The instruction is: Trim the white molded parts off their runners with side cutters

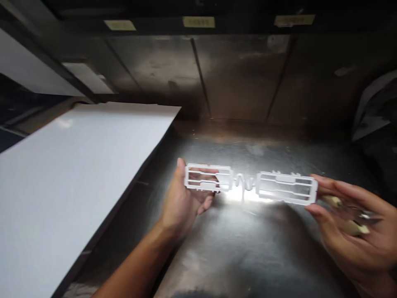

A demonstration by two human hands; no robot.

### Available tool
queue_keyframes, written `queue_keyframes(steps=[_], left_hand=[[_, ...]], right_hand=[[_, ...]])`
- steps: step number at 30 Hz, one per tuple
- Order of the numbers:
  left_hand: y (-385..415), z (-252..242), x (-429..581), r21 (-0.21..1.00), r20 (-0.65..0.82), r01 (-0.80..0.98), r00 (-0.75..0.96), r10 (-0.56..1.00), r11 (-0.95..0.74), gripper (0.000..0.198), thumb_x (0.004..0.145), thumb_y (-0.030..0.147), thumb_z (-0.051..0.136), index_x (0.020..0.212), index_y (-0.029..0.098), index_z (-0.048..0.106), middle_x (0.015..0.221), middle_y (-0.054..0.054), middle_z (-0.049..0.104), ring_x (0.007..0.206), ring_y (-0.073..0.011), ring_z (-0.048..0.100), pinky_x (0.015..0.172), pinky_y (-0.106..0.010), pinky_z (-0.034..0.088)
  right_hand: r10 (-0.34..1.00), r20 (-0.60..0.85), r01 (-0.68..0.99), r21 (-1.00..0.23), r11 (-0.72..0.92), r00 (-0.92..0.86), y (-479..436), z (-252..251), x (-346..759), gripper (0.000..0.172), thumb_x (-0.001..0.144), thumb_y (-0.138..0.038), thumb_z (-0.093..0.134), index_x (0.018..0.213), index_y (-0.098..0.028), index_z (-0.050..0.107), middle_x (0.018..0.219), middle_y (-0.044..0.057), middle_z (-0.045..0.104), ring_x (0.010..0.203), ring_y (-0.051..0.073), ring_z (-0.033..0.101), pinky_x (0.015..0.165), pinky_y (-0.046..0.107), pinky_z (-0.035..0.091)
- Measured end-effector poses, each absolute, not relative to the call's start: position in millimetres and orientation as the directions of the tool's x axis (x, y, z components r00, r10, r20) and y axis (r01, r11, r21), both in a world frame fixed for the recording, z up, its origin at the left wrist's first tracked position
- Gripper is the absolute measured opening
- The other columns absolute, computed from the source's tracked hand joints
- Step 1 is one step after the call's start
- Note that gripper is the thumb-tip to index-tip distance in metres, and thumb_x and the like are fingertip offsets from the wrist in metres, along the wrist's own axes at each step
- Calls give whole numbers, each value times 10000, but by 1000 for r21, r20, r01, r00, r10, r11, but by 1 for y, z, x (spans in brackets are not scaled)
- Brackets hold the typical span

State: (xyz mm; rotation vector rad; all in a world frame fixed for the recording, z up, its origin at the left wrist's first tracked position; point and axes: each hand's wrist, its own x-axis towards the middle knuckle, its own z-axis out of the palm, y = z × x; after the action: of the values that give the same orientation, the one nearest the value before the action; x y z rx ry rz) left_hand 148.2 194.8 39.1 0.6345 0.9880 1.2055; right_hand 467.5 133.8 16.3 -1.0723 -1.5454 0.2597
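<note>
Two white rectangular plastic frames with crossbars, the left frame (208,185) and the right frame (285,179), are joined by a thin curvy moulded runner (243,182). The pair is held up above the metal table. My left hand (182,198) grips the left frame by its outer end, with fingers behind it that show through the openings. My right hand (356,223) pinches the right frame's outer end between thumb and fingers. Tucked in that same palm is a small tool with pale yellow handle ends (353,227); its head is hidden and blurred.
A shiny metal tabletop (242,256) lies below my hands. At left a large white board (83,165) slants across the table. Metal panels (235,78) rise at the back, under a dark ledge with yellowish labels (199,22). A blurred pale object (372,107) stands at far right.
</note>
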Motion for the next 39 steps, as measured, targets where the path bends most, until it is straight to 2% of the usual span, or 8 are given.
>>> queue_keyframes(steps=[6, 15, 19, 22, 29, 32, 35, 39], left_hand=[[197, 45, 151, 793, -395, -484, 55, 917, 371, 672, 1160, 685, 410, 975, 109, 701, 732, -79, 677, 389, -134, 539, 294, -172, 321], [195, 43, 151, 822, -337, -456, 95, 937, 342, 553, 1113, 629, 597, 1032, 97, 728, 669, -36, 636, 386, -99, 465, 325, -153, 371], [194, 41, 149, 819, -323, -459, 128, 938, 344, 528, 1039, 650, 726, 973, 127, 713, 615, -2, 579, 386, -98, 456, 330, -148, 380], [194, 40, 147, 811, -338, -467, 119, 933, 353, 523, 991, 649, 796, 1000, 130, 735, 650, -23, 632, 384, -101, 475, 323, -150, 381], [195, 43, 147, 773, -431, -480, 82, 899, 415, 536, 1171, 564, 438, 1071, 149, 762, 587, -45, 609, 352, -137, 494, 303, -158, 361], [195, 44, 148, 765, -448, -477, 86, 890, 432, 545, 1178, 555, 408, 1059, 158, 763, 572, -53, 609, 347, -142, 493, 303, -158, 359], [195, 43, 146, 768, -424, -481, 114, 898, 424, 501, 1148, 584, 504, 1068, 168, 770, 581, -58, 629, 361, -142, 509, 319, -157, 383], [195, 39, 143, 784, -371, -478, 150, 916, 396, 500, 994, 658, 788, 1064, 163, 774, 619, -39, 657, 381, -132, 527, 328, -153, 396]], right_hand=[[719, 693, 507, -635, 583, 42, 136, 35, 455, 650, 971, -96, 878, 1556, -293, 676, 1365, 75, 764, 1202, 317, 765, 947, 493, 684], [680, 732, 498, -601, 626, 30, 137, 37, 453, 646, 964, -76, 887, 1553, -214, 661, 1346, 55, 769, 1193, 242, 766, 1016, 397, 639], [689, 723, 494, -619, 611, 54, 136, 34, 453, 625, 965, -99, 897, 1534, -218, 668, 1350, 68, 768, 1181, 242, 763, 983, 398, 646], [687, 725, 489, -617, 616, 49, 137, 32, 454, 635, 960, -92, 894, 1534, -232, 662, 1344, 74, 769, 1174, 250, 767, 953, 406, 664], [698, 714, 470, -633, 616, 47, 138, 36, 453, 576, 995, -98, 844, 1521, -233, 653, 1298, 91, 774, 1187, 255, 760, 885, 378, 689], [710, 701, 473, -649, 596, 67, 137, 35, 452, 556, 1005, -120, 839, 1517, -246, 659, 1301, 93, 769, 1191, 271, 754, 882, 399, 691], [716, 694, 456, -663, 593, 77, 136, 34, 451, 554, 1009, -134, 840, 1520, -251, 660, 1302, 84, 764, 1200, 267, 745, 905, 394, 684], [717, 693, 483, -653, 582, 73, 136, 33, 452, 559, 1015, -124, 832, 1528, -258, 658, 1330, 70, 757, 1173, 238, 743, 939, 366, 669]])
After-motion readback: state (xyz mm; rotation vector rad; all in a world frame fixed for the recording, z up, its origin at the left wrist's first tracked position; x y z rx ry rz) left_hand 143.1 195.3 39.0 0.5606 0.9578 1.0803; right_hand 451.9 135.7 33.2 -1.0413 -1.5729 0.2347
